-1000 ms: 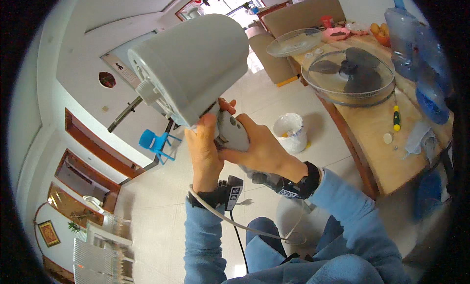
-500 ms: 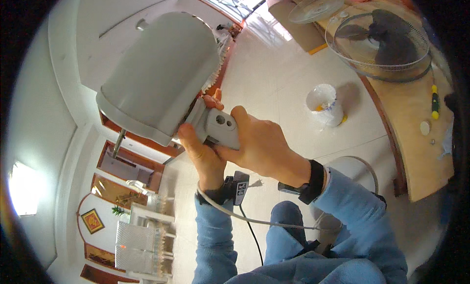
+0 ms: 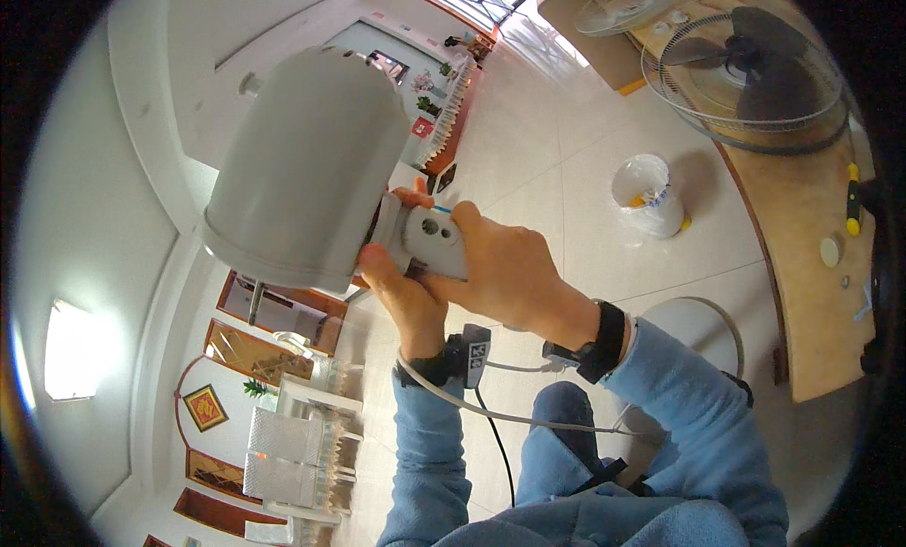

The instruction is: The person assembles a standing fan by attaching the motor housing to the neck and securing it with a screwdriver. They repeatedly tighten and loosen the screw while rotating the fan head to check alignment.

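A grey fan motor housing (image 3: 307, 174) is held up at the left with its metal shaft (image 3: 256, 302) poking out at the lower end. My left hand (image 3: 411, 306) is closed around the grey neck bracket (image 3: 435, 243) under the housing; its fingertips show on the far side. My right hand (image 3: 519, 273) grips the same bracket from the right, its thumb side near two round holes. A thin blue bit shows by the right fingers, too small to name. A grey power cord (image 3: 528, 424) loops below my wrists.
On the wooden table (image 3: 819, 353) at the right lie a fan guard (image 3: 651, 75) with dark blades (image 3: 779, 84), a clear round cover (image 3: 623, 4) and a yellow-black screwdriver (image 3: 853, 200). A white bin (image 3: 649, 193) stands on the tiled floor. White chairs (image 3: 283, 457) are at lower left.
The view has shifted, so the room, table and bin sit further right and slightly lower. The housing stands a little more upright in the picture. Both hands keep their hold on the bracket.
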`<state>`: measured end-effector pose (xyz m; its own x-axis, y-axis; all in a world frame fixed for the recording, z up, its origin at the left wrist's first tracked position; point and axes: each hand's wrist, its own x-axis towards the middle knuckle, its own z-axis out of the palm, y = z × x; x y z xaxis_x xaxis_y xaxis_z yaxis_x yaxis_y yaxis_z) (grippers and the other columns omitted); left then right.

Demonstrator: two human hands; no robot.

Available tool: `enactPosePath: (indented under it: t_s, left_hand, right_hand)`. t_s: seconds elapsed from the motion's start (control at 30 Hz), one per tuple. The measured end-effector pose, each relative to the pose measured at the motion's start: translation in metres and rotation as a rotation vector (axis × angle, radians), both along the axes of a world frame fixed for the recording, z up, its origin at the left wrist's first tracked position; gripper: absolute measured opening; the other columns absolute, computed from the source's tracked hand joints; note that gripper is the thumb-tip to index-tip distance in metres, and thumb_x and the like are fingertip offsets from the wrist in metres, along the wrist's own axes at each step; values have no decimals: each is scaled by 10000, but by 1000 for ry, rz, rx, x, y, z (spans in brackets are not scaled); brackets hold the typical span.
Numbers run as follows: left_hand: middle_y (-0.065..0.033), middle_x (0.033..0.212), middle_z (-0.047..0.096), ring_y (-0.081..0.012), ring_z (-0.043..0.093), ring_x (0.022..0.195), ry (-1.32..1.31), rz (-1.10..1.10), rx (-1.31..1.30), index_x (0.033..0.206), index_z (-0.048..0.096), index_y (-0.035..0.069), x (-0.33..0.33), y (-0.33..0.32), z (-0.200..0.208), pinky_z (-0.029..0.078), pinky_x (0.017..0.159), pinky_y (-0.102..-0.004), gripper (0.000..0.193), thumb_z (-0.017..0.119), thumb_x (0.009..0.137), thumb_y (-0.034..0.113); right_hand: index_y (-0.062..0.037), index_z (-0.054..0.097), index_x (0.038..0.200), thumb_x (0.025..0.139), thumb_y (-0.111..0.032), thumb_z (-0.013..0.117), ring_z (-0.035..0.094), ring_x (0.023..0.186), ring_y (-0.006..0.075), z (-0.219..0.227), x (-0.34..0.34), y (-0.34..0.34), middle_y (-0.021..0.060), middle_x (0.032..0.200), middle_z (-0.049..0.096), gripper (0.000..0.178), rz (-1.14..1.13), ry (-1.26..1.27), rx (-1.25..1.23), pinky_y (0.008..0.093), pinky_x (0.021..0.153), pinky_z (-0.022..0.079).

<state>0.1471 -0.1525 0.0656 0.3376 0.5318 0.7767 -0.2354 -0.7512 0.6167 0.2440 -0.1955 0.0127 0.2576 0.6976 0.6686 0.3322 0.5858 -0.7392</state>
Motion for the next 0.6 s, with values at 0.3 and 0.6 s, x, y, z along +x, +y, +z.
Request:
enactPosePath:
  t_s: [0.3,0.6]
  left_hand:
    - [-218,1350,442,-353,443,1253,220,-271,-143,1363,388,63,-20,7,7,339,1073,-466,1083,752,553,682]
    - [-102,1016,588,-238,563,1036,105,-202,48,1054,575,11,-14,8,13,409,967,-368,670,722,691,554]
  right_hand:
    - [-19,474,1095,725,-496,704,667,743,340,-14,3,9,184,859,665,646,125,-11,-18,365,633,535]
    - [-39,458,1184,805,-281,674,634,824,398,-1,4,5,229,964,633,498,218,48,200,424,729,514]
